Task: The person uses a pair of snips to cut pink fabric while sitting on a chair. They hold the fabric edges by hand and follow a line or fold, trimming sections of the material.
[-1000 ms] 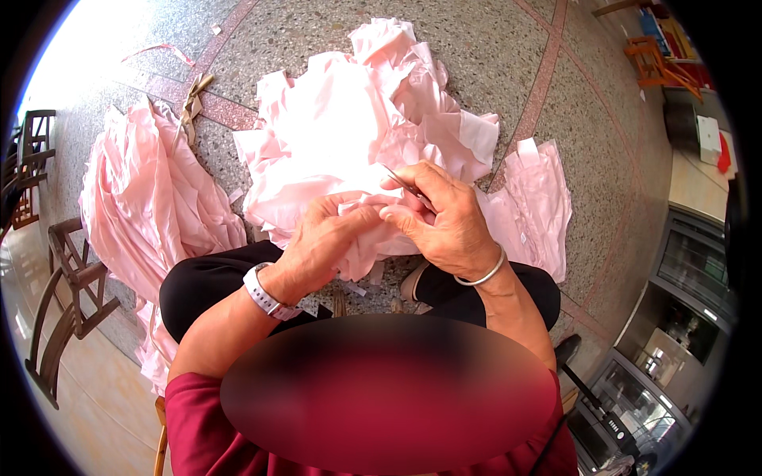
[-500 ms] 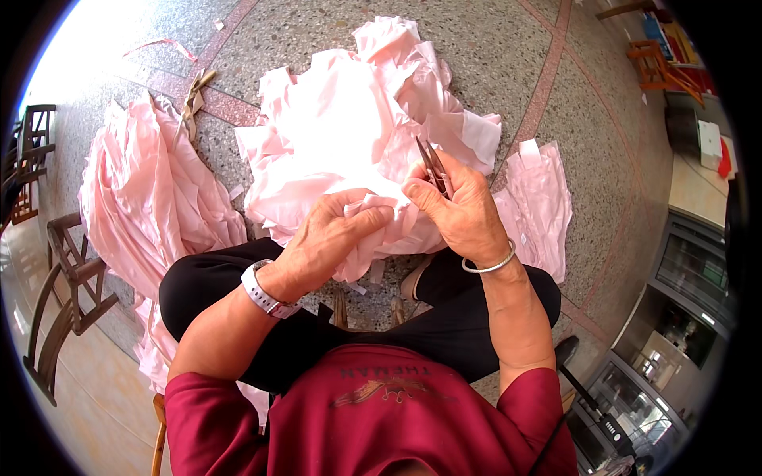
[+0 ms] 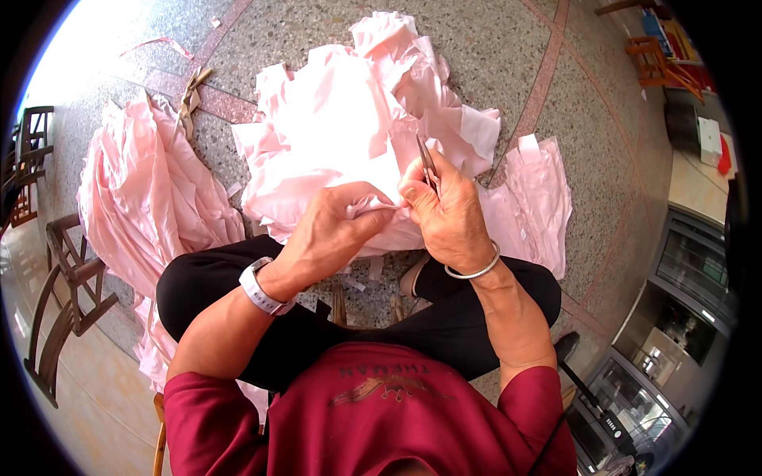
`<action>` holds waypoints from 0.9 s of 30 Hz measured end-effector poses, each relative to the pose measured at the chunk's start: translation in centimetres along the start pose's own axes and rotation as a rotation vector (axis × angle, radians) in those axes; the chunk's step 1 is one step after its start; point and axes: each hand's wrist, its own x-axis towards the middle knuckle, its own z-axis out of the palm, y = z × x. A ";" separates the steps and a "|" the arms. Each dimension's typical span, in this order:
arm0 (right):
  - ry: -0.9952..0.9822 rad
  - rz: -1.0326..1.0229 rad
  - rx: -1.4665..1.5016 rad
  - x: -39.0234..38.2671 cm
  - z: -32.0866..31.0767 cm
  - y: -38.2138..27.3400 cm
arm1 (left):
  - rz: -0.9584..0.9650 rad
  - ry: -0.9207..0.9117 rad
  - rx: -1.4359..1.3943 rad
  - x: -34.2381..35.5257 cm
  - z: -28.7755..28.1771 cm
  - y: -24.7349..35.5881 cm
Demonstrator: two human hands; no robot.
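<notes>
A large heap of pale pink fabric [image 3: 333, 119] lies on the floor in front of my knees. My left hand [image 3: 337, 226] pinches a fold of it between thumb and fingers. Close against that hand, my right hand [image 3: 446, 210] holds small dark scissors [image 3: 428, 165], whose blades point away from me and are nearly together. The right thumb and fingertip meet at the edge of the same pink fold. The scissors' handles are mostly hidden inside the right hand.
More pink fabric [image 3: 155, 182] is piled at the left, and a smaller stack [image 3: 532, 202] lies at the right. A brown cloth strip [image 3: 189, 103] rests by the left pile. Wooden chairs [image 3: 75, 270] stand at far left, a grey glass-fronted cabinet [image 3: 690, 270] at far right.
My right hand has turned and shifted slightly left, its fingertips now meeting the fold beside my left hand. The scissor blades have come closer together. The fabric flap below my hands has lifted.
</notes>
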 end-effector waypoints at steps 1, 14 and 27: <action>-0.002 0.002 0.001 -0.2 0.1 -0.1 | 0.273 0.107 0.257 0.2 0.1 -0.8; -0.183 0.043 0.041 -0.7 -4.8 -2.5 | -0.129 0.105 -0.490 0.6 -1.0 2.2; -0.018 0.017 -0.208 1.0 -5.0 -1.4 | -0.182 0.042 -0.575 0.0 -1.9 1.3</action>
